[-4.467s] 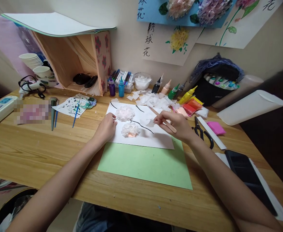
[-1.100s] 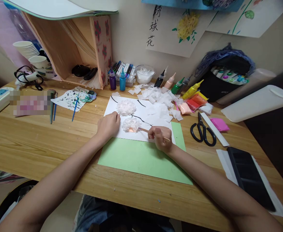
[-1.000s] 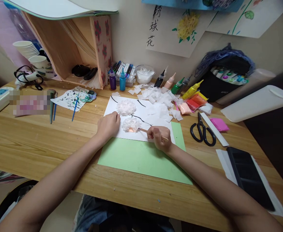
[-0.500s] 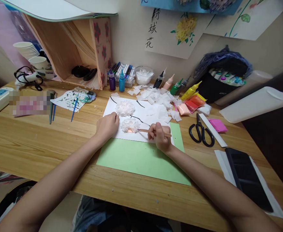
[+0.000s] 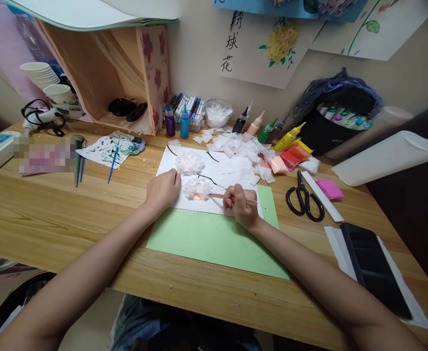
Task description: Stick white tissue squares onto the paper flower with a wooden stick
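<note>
My right hand (image 5: 240, 204) is closed around a thin wooden stick (image 5: 219, 196), whose tip touches the right edge of the lower paper flower (image 5: 196, 187). A strip of peach clay (image 5: 199, 197) shows along that flower's bottom edge. Above it sits a fuller white-pink paper flower (image 5: 190, 163). Both are on a white sheet (image 5: 184, 204) with black painted lines, which lies over a green sheet (image 5: 214, 239). My left hand (image 5: 164, 187) rests on the white sheet's left side, fingers curled together beside the flowers; anything under them is hidden.
Torn white paper pieces (image 5: 235, 148) are heaped behind the sheet. Paint bottles (image 5: 267, 131) and clay packets (image 5: 296, 156) stand or lie at the back right. Black scissors (image 5: 303, 202) and a black tray (image 5: 377, 268) lie right; brushes (image 5: 113, 165) lie left.
The thumb of my right hand has shifted slightly on the stick. Everything else stays in nearly the same place.
</note>
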Tool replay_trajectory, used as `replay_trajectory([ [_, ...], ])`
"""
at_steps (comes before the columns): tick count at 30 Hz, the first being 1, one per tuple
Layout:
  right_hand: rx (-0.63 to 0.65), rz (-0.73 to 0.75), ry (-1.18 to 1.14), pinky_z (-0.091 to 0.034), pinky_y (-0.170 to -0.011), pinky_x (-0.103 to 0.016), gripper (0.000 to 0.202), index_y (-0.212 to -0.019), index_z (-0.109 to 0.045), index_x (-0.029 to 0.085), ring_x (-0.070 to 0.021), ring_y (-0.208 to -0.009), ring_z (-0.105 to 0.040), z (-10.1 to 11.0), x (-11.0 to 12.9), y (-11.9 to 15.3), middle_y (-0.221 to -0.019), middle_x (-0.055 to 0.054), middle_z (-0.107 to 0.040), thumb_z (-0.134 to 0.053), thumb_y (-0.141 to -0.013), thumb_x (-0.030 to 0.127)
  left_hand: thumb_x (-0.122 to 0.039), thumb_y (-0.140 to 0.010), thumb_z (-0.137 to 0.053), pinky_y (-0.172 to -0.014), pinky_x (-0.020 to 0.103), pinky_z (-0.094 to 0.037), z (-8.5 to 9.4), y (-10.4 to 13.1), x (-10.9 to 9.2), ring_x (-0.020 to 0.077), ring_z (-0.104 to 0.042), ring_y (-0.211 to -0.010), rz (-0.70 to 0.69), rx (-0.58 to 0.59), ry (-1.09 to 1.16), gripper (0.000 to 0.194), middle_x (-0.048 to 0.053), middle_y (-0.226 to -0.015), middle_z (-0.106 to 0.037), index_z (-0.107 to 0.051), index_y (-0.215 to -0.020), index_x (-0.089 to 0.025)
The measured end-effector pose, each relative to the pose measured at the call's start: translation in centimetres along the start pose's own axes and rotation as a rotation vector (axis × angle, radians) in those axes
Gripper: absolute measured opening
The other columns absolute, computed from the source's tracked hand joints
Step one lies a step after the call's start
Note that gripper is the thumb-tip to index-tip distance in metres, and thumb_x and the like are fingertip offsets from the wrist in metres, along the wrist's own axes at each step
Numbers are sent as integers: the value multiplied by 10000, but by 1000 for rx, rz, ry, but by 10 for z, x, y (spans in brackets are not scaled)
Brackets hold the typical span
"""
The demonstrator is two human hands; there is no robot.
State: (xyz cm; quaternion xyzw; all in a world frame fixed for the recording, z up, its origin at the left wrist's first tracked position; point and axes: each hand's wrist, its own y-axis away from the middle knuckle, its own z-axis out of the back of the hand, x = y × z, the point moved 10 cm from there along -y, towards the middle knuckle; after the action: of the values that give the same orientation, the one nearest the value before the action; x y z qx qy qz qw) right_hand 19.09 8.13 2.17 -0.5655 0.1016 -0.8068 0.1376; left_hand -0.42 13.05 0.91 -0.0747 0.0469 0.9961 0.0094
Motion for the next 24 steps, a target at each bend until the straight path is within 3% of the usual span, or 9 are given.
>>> replay_trajectory([
  [9,12,-4,-22,-386,-484,-260,599,-481,-432,211,-113,-447,-481,-4,1,0,-477,-11,-516,-236,-937,547,-375,-926,-239,-656,326,-411,1,0,-1,278,-626,-894,-13,-17,20,387,113,-976,-687,-589,-923,-209],
  [18,-36,-413,-374,-287,-307,-205,611,-510,-395,207,-101,-300,-445,-7,-39,-18,-339,6,-480,-279,-830,714,-375,-928,-238,-661,317,-412,0,0,-1,265,-625,-907,-5,-17,8,387,105,-991,-688,-589,-924,-213],
  [20,-36,-389,-391,-301,-321,-211,618,-500,-413,203,-96,-307,-437,-5,-38,-17,-354,-1,-492,-272,-844,696,-376,-926,-242,-656,318,-410,0,0,0,269,-626,-903,-7,-18,11,380,104,-982,-689,-587,-917,-215],
  [24,-53,-152,-237,-326,-384,-243,616,-448,-428,205,-94,-352,-410,5,-14,-7,-389,0,-469,-285,-900,597,-375,-925,-238,-639,315,-404,0,0,0,272,-628,-895,-15,-26,9,380,103,-972,-689,-582,-909,-216],
])
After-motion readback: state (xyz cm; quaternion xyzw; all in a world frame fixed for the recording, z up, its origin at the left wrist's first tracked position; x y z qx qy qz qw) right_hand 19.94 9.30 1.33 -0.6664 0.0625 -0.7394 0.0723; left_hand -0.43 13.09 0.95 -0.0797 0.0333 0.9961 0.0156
